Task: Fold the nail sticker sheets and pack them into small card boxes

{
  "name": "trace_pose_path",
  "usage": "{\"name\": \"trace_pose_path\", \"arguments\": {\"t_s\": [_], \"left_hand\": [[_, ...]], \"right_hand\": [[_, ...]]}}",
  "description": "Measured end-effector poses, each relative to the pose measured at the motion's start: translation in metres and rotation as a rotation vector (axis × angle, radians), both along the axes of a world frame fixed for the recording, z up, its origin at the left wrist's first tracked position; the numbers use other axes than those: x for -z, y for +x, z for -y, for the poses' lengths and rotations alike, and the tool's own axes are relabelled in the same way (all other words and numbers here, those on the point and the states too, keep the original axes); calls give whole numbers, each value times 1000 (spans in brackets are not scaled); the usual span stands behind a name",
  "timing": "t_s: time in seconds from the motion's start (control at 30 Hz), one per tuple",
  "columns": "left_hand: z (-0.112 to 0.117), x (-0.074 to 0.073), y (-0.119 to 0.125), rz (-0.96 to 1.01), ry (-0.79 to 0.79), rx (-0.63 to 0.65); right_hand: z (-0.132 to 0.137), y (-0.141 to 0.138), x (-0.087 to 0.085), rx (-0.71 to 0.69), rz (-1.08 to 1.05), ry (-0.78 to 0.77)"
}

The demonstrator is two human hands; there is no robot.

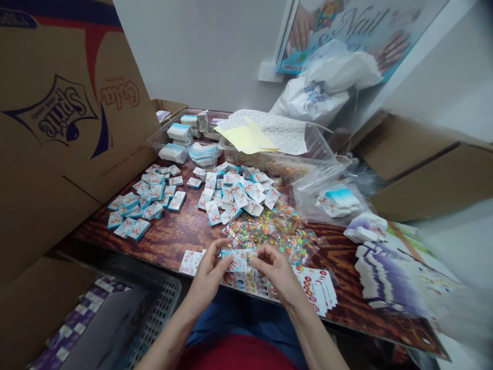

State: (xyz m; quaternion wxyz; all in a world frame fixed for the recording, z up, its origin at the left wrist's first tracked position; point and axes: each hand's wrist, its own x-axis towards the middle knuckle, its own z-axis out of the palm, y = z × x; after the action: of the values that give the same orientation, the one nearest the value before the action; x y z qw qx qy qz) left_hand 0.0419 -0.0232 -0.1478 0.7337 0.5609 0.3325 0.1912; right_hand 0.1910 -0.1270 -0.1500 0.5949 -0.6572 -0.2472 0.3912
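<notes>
Two hands meet over the near edge of the dark wood-grained bench (165,245) with one small white-and-blue cardboard box (238,261) between them. The left hand (209,267) pinches its left end between thumb and fingers; the right hand (278,271) has thumb and fingertips closed narrowly at the right end.

Beneath the hands, white printed sheets with coloured motifs (316,289) lie along the near edge, some fanned out to the right of the right hand. Just beyond the hands, many clear plastic sachets of tiny multicoloured pieces (269,234) spread over the middle of the bench. A heap of similar white-and-blue boxes (234,192) touches their far-left side, and a looser group of white-and-blue boxes (148,198) lies nearer the left edge.

Toward the far edge, bundled white-and-blue cartons (181,134) stand in and around a clear plastic tray. Beside it, a pale yellow sheet (244,136) and a white patterned sheet (295,134) lie across a clear plastic tub (323,154).

Near the right edge are a clear plastic bag holding flat blue-and-white cartons (339,199) and stacked purple-and-white cartons (385,280). A large brown cardboard carton (69,154) rises by the left edge.
</notes>
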Motion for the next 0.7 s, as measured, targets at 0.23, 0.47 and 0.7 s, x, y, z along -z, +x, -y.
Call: {"name": "trace_pose_path", "arguments": {"t_s": [0.23,0.47,0.7], "left_hand": [[0,4,1,-13,-5,123],[6,9,5,-1,-63,77],[6,15,3,-34,-18,217]], "right_hand": [[4,6,4,-87,212,-8],[15,11,-2,-153,159,26],[19,7,0,-104,100,71]]}}
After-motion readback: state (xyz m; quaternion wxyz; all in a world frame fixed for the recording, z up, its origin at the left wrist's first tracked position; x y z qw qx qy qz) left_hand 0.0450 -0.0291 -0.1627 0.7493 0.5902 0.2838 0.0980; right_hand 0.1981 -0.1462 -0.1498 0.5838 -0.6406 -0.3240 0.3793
